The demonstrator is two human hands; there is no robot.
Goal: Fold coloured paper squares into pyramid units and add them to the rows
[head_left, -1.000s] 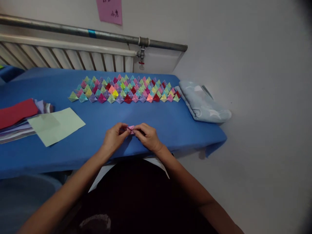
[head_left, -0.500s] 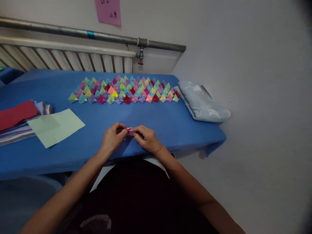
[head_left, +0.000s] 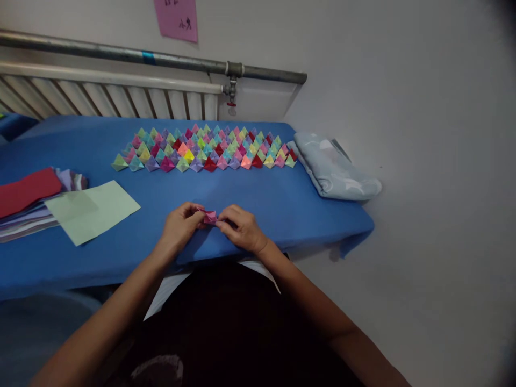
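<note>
A small folded pink paper (head_left: pixel 210 216) is between my two hands, just above the front part of the blue-covered table (head_left: pixel 258 196). My left hand (head_left: pixel 182 226) pinches its left end between thumb and fingers. At its right end, my right hand (head_left: pixel 241 227) grips the edge with the fingertips. Beyond my hands, several rows of folded paper pieces (head_left: pixel 209 164) in many colours stand close together. A pale green sheet (head_left: pixel 97 210) lies flat to the left, partly over a stack of papers (head_left: pixel 30 223).
A red sheet (head_left: pixel 30 191) tops the stack at the far left. A folded grey-blue cloth (head_left: pixel 336 172) lies at the table's right end. Behind the table run a radiator (head_left: pixel 116 99) and a metal pipe (head_left: pixel 181 61), with a wall on the right.
My left hand has moved slightly left with the pink paper, and more of the paper now shows between my hands. My right hand has barely shifted.
</note>
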